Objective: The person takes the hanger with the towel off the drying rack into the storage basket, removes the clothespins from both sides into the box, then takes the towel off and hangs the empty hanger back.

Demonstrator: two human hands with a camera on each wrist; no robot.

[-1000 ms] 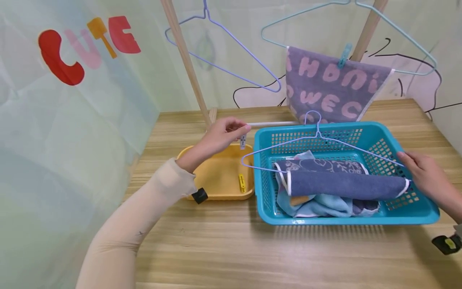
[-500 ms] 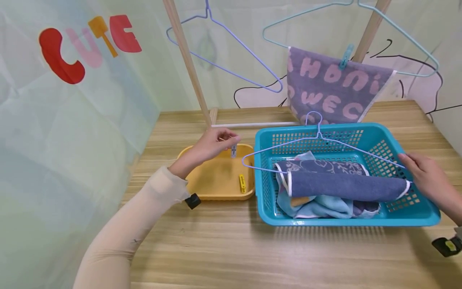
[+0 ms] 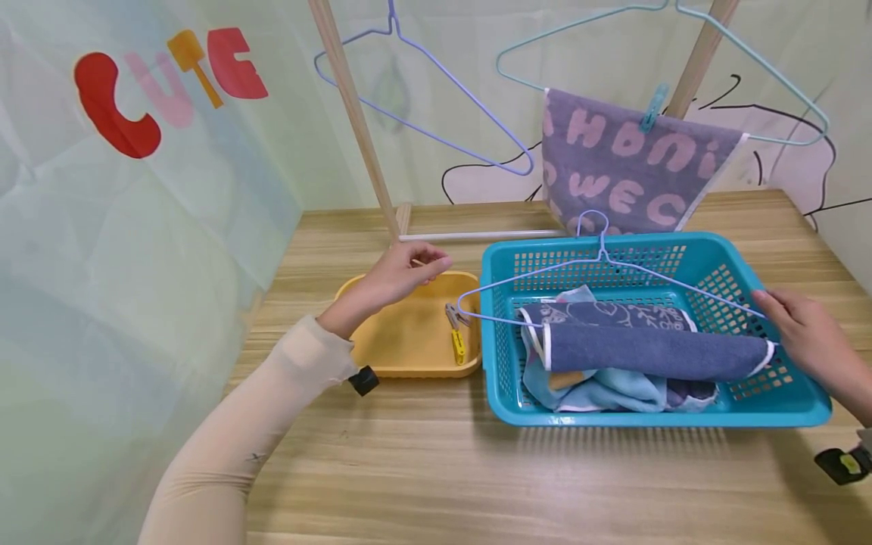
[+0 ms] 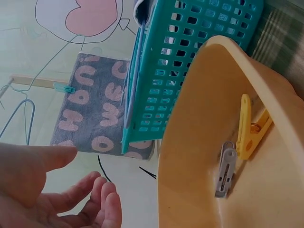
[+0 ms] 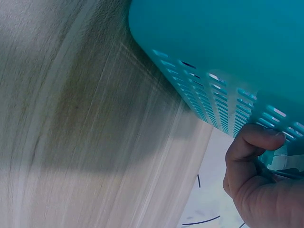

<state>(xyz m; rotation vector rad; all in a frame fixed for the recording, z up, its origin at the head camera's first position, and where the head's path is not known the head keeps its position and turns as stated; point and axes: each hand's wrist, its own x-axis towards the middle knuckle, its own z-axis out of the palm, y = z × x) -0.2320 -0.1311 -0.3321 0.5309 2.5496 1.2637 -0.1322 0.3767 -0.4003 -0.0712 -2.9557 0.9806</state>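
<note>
My left hand hovers over the yellow tray with its fingers loosely bent and nothing between them. Below it in the tray lie a grey clothespin and a yellow clothespin, side by side. At the right side of the teal basket, my right hand grips the right end of a lilac wire hanger. A dark blue towel is draped over the hanger's lower bar, above the basket. In the right wrist view the thumb is bent and the other fingers are partly hidden.
Light blue cloth and other fabric lie in the basket. Behind stands a wooden rack with another lilac hanger. A mint hanger bears a purple lettered towel, held by a teal clothespin.
My left hand has moved slightly left and down and let go of the grey clothespin, which dropped into the tray beside the yellow one. The right hand stays at the hanger's end.
</note>
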